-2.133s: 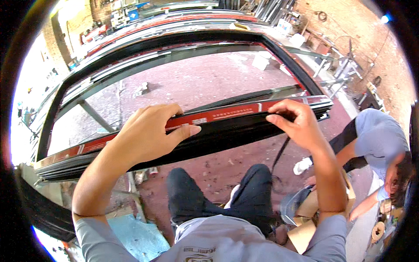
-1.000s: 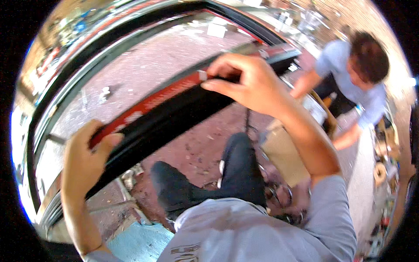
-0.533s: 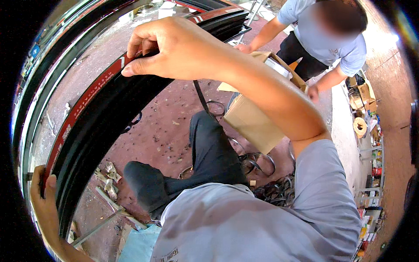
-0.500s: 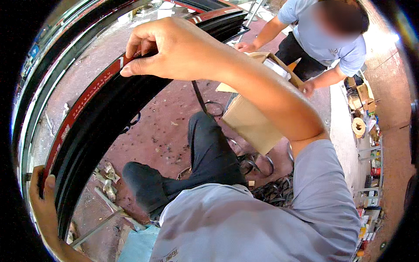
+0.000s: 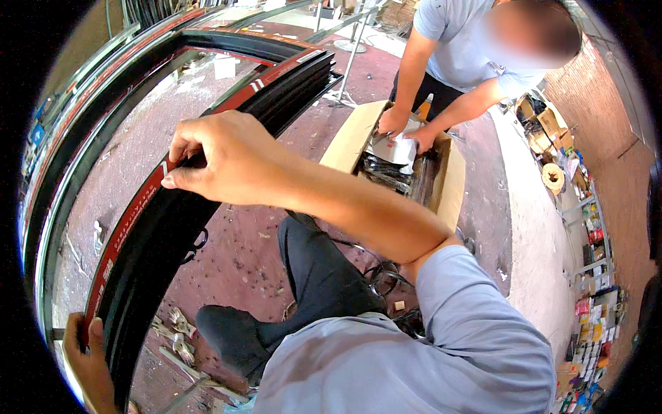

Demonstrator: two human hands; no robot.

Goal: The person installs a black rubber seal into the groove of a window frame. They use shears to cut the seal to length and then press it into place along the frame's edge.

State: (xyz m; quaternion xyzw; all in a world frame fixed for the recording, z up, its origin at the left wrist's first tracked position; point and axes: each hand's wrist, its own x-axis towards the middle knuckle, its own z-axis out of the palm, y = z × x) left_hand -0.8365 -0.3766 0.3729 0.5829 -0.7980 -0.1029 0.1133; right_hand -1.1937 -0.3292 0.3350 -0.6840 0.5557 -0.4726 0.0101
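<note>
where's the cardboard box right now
In the head view the open cardboard box sits on the reddish floor at upper right, past the person's right hand, with a co-worker's hands reaching into it.

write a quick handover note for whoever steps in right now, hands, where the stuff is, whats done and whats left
Right hand: pinching the red tape on the top edge of the long black frame bar.
Left hand: gripping the same bar at its lower end.
A co-worker has both hands in the cardboard box beyond the bar.
Done: cannot tell how much tape is off.
Left: red tape still runs along most of the bar.
</note>
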